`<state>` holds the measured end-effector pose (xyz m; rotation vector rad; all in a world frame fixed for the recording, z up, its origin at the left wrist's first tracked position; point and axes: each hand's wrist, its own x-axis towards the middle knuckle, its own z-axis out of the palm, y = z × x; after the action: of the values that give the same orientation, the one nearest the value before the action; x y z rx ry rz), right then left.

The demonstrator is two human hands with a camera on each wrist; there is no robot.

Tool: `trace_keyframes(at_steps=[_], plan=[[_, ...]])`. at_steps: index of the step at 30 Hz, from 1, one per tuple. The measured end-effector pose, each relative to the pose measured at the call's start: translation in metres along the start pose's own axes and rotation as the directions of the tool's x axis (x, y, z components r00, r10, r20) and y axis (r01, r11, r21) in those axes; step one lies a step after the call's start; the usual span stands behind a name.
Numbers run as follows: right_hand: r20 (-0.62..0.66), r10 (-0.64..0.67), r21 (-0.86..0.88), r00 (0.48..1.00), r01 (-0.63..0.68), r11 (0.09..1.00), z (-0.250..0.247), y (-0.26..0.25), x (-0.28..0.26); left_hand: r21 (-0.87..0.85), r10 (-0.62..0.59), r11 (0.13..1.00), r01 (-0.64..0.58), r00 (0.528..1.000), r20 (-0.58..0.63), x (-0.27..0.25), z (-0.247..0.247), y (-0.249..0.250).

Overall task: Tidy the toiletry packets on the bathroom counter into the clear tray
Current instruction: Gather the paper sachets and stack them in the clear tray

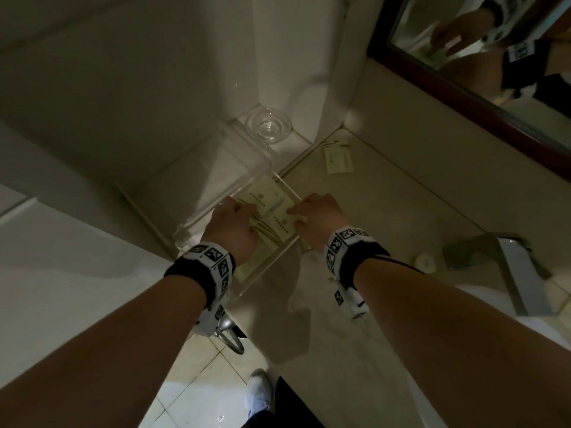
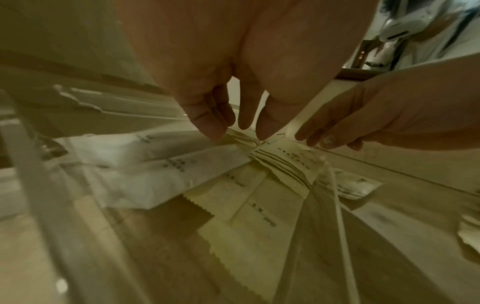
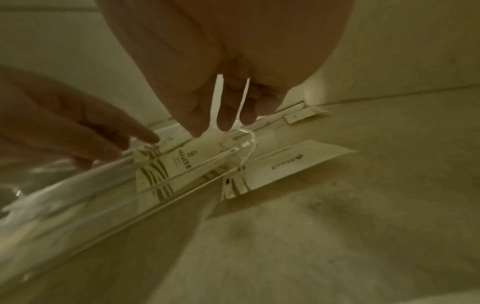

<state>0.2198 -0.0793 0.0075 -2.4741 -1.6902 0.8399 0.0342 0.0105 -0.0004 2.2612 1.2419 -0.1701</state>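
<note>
The clear tray stands on the beige counter with several cream packets and long white packets lying in it. My left hand reaches into the tray, its straight fingers touching a striped cream packet. My right hand comes over the tray's right wall, and its fingers press the same pile of packets. One cream packet lies on the counter just outside that wall. Two more packets lie farther back by the wall.
A glass dish sits behind the tray on a white ledge. The metal faucet and a small round item are at the right. A dark-framed mirror runs along the far right, and the tiled floor lies below the counter edge.
</note>
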Motion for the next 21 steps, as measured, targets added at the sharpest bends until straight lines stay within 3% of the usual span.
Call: trace_keyframes(at_steps=[3, 6, 13, 17, 21], plan=[[-0.011, -0.130, -0.173, 0.991, 0.126, 0.977, 0.003, -0.002, -0.009, 0.160, 0.096, 0.982, -0.098, 0.995, 0.018, 0.001, 0.004, 0.001], [-0.044, -0.145, -0.234, 0.988, 0.131, 0.963, 0.008, 0.001, -0.014, 0.235, 0.088, 0.967, -0.102, 0.994, 0.070, 0.004, 0.012, -0.002], [-0.132, -0.235, -0.271, 0.963, 0.193, 0.943, 0.011, 0.002, -0.018, 0.250, 0.106, 0.962, -0.112, 0.994, 0.036, 0.005, 0.015, 0.000], [-0.040, -0.282, -0.341, 0.959, 0.252, 0.906, 0.016, -0.001, -0.015, 0.243, 0.098, 0.962, -0.129, 0.986, 0.136, 0.008, 0.017, 0.002], [-0.025, -0.227, -0.356, 0.974, 0.203, 0.912, 0.017, 0.003, -0.013, 0.272, 0.072, 0.955, -0.120, 0.981, 0.178, 0.007, 0.018, 0.005]])
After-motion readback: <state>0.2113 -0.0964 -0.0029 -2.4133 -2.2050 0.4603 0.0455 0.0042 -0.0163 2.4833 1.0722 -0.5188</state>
